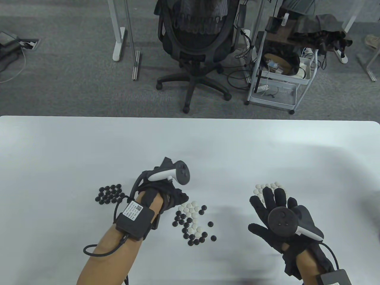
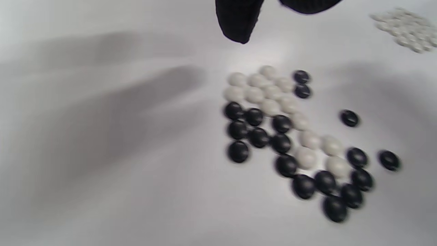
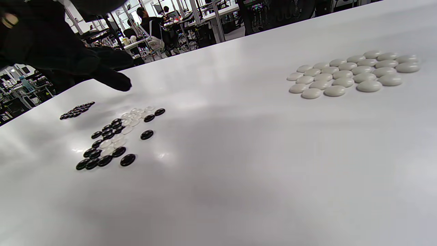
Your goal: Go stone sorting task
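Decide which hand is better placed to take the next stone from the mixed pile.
Left. The left hand hovers at the mixed pile's edge; the right hand sits by the white pile, farther away.

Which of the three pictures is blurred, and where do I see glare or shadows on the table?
Left wrist view: motion blur smears the mixed stones, with broad soft finger shadows to their left. Right wrist view: sharp, with glare on the table around the mixed stones. Table view: sharp, evenly lit, with a faint shadow between the hands.

Three stone groups, roughly 80 stones, 2 hands.
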{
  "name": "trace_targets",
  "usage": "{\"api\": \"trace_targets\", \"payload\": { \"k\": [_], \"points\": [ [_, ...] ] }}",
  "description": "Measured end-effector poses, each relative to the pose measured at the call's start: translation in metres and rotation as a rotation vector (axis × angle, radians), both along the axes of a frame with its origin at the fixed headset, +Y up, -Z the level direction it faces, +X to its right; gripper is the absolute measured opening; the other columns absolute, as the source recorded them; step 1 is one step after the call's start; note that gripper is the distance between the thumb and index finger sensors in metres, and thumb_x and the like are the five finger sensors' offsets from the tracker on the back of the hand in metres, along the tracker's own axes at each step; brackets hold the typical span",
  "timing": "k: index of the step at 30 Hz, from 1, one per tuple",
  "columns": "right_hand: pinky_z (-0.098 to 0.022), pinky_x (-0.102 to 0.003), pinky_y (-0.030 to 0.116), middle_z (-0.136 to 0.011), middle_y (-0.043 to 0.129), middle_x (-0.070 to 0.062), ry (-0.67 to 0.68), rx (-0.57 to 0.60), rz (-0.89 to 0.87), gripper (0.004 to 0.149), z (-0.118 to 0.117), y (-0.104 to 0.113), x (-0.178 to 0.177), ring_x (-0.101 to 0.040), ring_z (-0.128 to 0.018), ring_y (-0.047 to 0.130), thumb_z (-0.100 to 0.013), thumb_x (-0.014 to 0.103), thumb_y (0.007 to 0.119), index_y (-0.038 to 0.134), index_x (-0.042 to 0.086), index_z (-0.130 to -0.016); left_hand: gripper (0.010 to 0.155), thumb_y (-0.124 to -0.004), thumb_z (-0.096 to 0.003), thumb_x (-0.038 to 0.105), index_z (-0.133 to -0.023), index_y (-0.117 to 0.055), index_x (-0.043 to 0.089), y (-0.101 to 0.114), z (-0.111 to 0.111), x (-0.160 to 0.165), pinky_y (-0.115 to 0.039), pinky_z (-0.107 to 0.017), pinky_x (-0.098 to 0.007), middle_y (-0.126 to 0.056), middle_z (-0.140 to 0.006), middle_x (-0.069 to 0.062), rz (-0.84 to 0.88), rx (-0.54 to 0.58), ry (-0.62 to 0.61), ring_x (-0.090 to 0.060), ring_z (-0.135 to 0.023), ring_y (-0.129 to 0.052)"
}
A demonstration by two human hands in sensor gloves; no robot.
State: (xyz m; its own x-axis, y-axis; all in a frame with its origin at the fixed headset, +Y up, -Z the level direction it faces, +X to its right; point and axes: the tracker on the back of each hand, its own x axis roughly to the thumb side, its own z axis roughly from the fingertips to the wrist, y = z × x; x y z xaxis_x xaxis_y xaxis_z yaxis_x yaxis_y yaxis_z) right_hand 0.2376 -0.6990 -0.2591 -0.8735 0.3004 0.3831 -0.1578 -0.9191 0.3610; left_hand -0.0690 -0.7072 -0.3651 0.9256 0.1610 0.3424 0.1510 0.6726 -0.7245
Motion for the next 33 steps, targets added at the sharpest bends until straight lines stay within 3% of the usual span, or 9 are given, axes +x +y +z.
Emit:
{"api": "trace_targets", "payload": {
  "k": [7,13,18,22,27,33],
  "points": [
    [-0.052,-0.08,0.003,-0.107,-0.006,-0.03,-0.001,-0.009,0.001,0.079,0.0,-0.001,0.001,-0.058,-0.087,-0.012,-0.055,0.054,0.05,0.015,0.013,-0.113,0.066,-0.044,-0.0569,0.049,-0.118,-0.049,0.026,-0.02,0.014,0.053,-0.003,-0.058,-0.084,0.008,-0.116,-0.031,-0.006,-0.018,-0.173,-0.06,-0.094,0.013],
    [-0.052,-0.08,0.003,-0.107,-0.006,-0.031,0.003,-0.008,0.001,0.079,0.001,0.0,0.0,-0.058,-0.087,-0.012,-0.055,0.053,0.05,0.014,0.013,-0.113,0.065,-0.042,-0.0559,0.05,-0.118,-0.043,0.03,-0.04,0.0,0.057,-0.001,-0.057,-0.084,0.011,-0.114,-0.029,-0.069,-0.02,-0.129,-0.059,-0.092,0.015],
    [-0.052,-0.08,0.003,-0.107,-0.006,-0.031,0.003,-0.009,-0.003,0.079,0.001,0.0,0.001,-0.058,-0.087,-0.012,-0.055,0.054,0.05,0.014,0.013,-0.113,0.066,-0.041,-0.0558,0.05,-0.118,-0.044,0.03,-0.041,-0.035,0.022,0.001,-0.057,-0.083,0.014,-0.113,-0.028,-0.028,-0.018,0.086,-0.059,-0.092,0.017],
    [-0.052,-0.08,0.003,-0.107,-0.006,-0.03,0.0,-0.011,-0.004,0.079,0.001,0.0,0.001,-0.058,-0.087,-0.012,-0.055,0.054,0.05,0.015,0.013,-0.113,0.066,-0.041,-0.0558,0.05,-0.118,-0.048,0.028,-0.039,-0.059,-0.032,0.002,-0.057,-0.083,0.014,-0.113,-0.027,0.024,-0.075,0.33,-0.059,-0.091,0.018],
    [-0.052,-0.08,0.003,-0.107,-0.006,-0.03,-0.003,-0.013,-0.01,0.079,0.001,0.001,0.002,-0.058,-0.087,-0.012,-0.055,0.054,0.05,0.015,0.013,-0.113,0.066,-0.042,-0.0557,0.05,-0.117,-0.051,0.027,-0.037,-0.063,-0.093,0.003,-0.056,-0.083,0.015,-0.113,-0.027,-0.006,-0.072,0.522,-0.058,-0.09,0.02],
    [-0.052,-0.08,0.003,-0.107,-0.006,-0.031,-0.003,-0.014,-0.002,0.079,0.0,0.0,0.001,-0.058,-0.087,-0.012,-0.055,0.054,0.05,0.015,0.013,-0.113,0.068,-0.042,-0.0555,0.051,-0.117,-0.055,0.025,-0.033,-0.051,-0.146,0.005,-0.055,-0.083,0.016,-0.113,-0.025,-0.058,-0.048,0.636,-0.057,-0.09,0.022]
  ]
}}
